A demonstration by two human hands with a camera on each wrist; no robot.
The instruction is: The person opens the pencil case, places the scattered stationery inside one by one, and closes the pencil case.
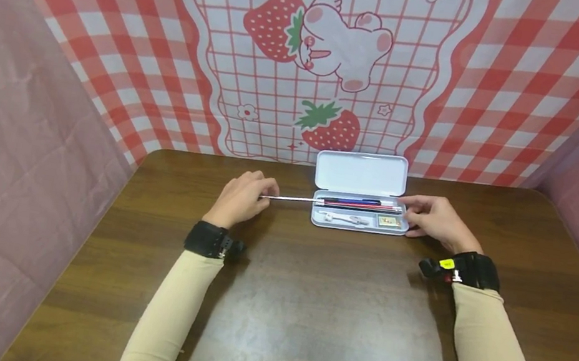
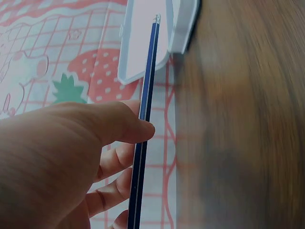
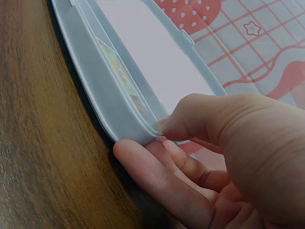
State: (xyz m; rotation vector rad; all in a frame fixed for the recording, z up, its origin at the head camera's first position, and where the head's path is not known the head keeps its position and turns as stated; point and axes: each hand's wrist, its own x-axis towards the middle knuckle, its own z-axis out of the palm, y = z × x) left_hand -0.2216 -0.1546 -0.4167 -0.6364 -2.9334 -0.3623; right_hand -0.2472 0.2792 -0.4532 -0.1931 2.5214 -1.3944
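Observation:
My left hand [image 1: 243, 198] pinches a dark blue pencil [image 2: 137, 176] between thumb and fingers, left of a white pencil case [image 1: 314, 217]. In the left wrist view, the pencil's silver-banded end [image 2: 156, 19] points toward the case. My right hand [image 1: 439, 222] holds the right end of the case, thumb at its rim and fingers against the outside. The case lies with its lid [image 1: 361, 174] raised. Several blue, red and dark pencils or pens [image 1: 359, 204] lie in its back compartment. Along the front sit a white, compass-like tool [image 1: 343, 218] and a small block with a colourful picture [image 1: 389, 221].
The case stands near the back edge of a brown wooden table [image 1: 303, 309]. Right behind it hangs a red-and-white checked cloth [image 1: 257, 99] with strawberries. Pink cloths [image 1: 14, 162] hang on both sides. Each wrist wears a black strap [image 1: 206, 239] with a camera.

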